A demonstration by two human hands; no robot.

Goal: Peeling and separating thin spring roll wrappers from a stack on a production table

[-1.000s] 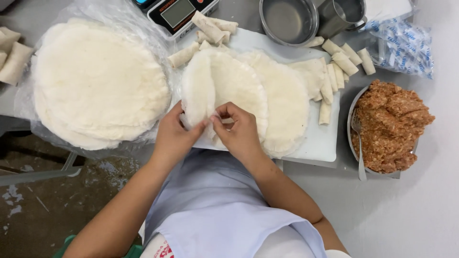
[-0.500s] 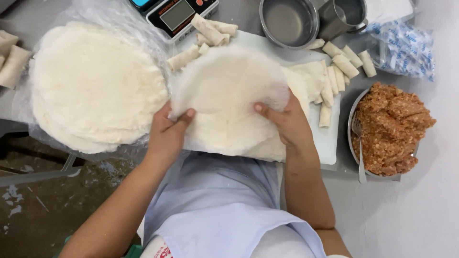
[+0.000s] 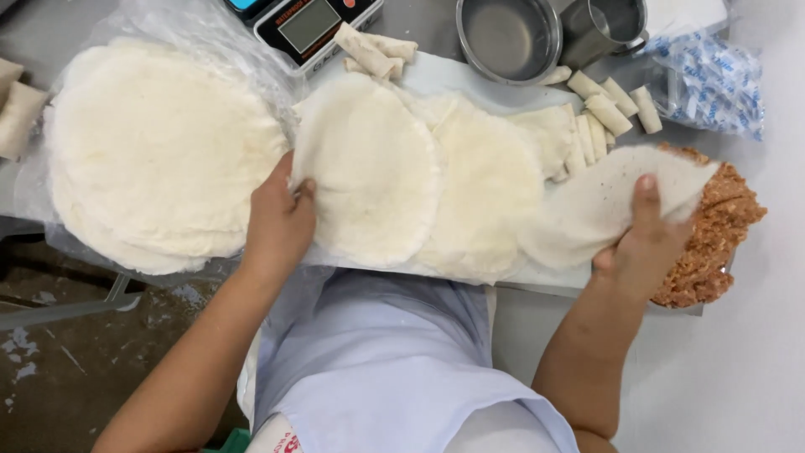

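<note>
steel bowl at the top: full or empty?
Empty. The steel bowl shows only its bare metal bottom; nothing lies inside.

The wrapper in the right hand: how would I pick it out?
Start at the mound of minced filling on the right. A thin pale round wrapper droops over its near edge, pinched by the right hand. Unlike the flat rounds on the cutting board, it is lifted and bent.

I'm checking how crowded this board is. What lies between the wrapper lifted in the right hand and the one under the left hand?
One thing: a flat round wrapper lies on the board between the lifted wrapper in the right hand and the wrapper that the left hand grips at its edge.
</note>
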